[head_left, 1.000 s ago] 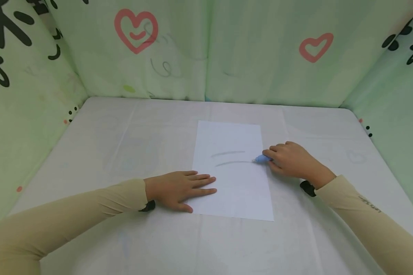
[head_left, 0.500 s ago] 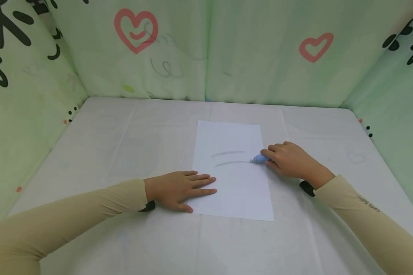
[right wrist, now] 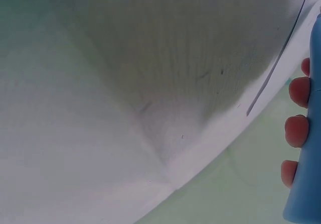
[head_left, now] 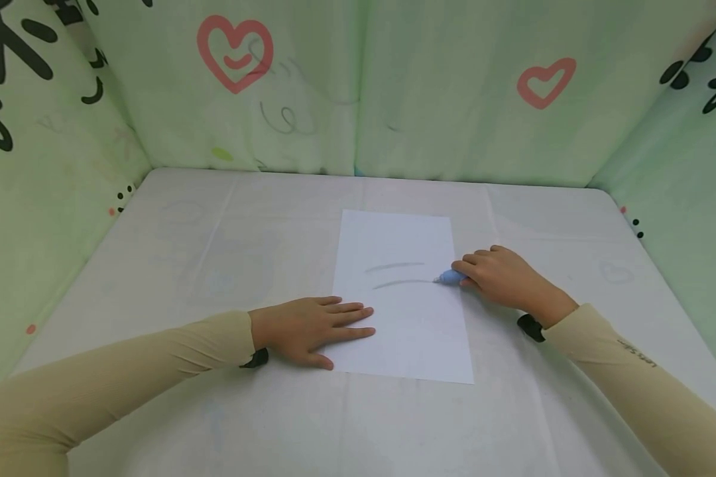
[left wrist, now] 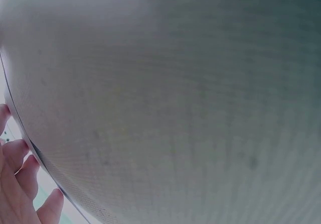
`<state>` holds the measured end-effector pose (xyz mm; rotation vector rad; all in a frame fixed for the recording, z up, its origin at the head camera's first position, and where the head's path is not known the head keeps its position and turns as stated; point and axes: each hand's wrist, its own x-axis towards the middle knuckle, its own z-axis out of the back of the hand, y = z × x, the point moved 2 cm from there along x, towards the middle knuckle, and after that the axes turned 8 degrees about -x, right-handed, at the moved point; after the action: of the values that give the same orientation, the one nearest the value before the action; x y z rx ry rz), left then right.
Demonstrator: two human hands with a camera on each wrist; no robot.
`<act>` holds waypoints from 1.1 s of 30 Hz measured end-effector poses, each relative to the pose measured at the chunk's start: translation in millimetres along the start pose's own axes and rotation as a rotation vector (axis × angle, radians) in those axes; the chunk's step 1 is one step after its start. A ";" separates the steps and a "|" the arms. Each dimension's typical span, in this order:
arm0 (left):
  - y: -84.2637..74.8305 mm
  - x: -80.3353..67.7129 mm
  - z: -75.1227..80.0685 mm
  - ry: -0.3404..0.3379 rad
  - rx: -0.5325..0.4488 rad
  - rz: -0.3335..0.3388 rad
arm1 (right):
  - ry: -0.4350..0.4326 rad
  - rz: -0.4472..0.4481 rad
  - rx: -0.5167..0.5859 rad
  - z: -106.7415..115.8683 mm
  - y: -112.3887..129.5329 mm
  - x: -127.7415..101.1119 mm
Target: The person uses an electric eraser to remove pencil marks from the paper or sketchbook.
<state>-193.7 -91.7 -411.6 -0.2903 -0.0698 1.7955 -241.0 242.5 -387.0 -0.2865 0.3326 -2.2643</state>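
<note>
Drawing lines on a sheet of paper, second stroke in hand.

The right hand [head_left: 501, 278] curls round a blue pen [head_left: 450, 276], its tip on the paper [head_left: 402, 331] at the right end of the lower of two grey lines [head_left: 402, 283], near the sheet's right edge. The left hand [head_left: 310, 329] lies flat with fingers straight, pinning the sheet's lower left edge to the middle of the desk [head_left: 155, 265]. Going by this, a further stroke calls for lifting the tip and setting it lower down while the flat hand holds the sheet.

Matt white paper sheet [head_left: 402, 298] lies on woven cloth table cover [head_left: 215, 265]
</note>
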 end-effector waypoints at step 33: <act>0.4 -0.3 1.2 -0.003 0.005 -0.007 | -0.031 0.024 -0.001 -0.6 1.8 1.2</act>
<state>-194.4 -92.0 -410.5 -0.2835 -0.0687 1.7890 -240.7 240.5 -388.1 -0.3159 0.3193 -2.2336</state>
